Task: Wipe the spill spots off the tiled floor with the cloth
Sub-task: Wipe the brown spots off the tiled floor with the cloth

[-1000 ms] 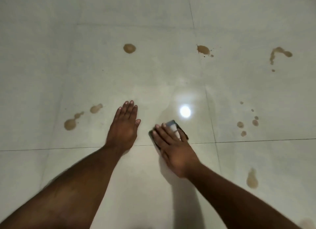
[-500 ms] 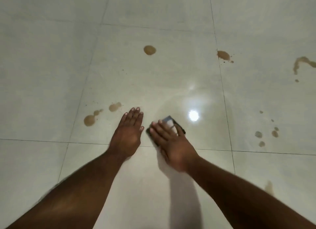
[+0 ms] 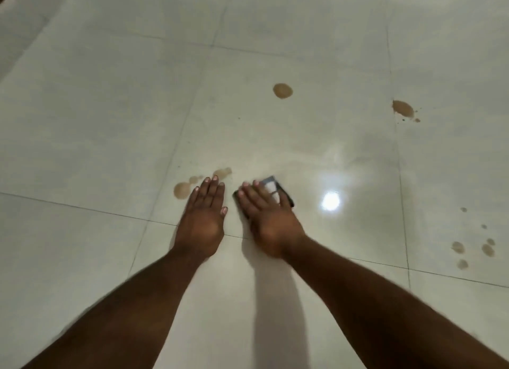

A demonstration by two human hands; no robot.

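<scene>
Fingers of the right hand lie straight and flat across the cloth, pinning it to the floor rather than gripping it, which suits a sliding wipe; those of the left hand are also straight and spread, holding nothing, palm down as if to prop the person's weight.

Pale glossy tiled floor fills the frame, with a lamp glare right of centre. Both forearms reach up from the bottom edge to mid-frame.

Folded small and dark with a pale patch, the cloth sits at centre, mostly under the right hand.

Brown spill spots remain: a trio of blotches just left of the left fingertips, likely the next target; a round spot above centre; a splash at upper right; a cluster of small drops at the right edge.
</scene>
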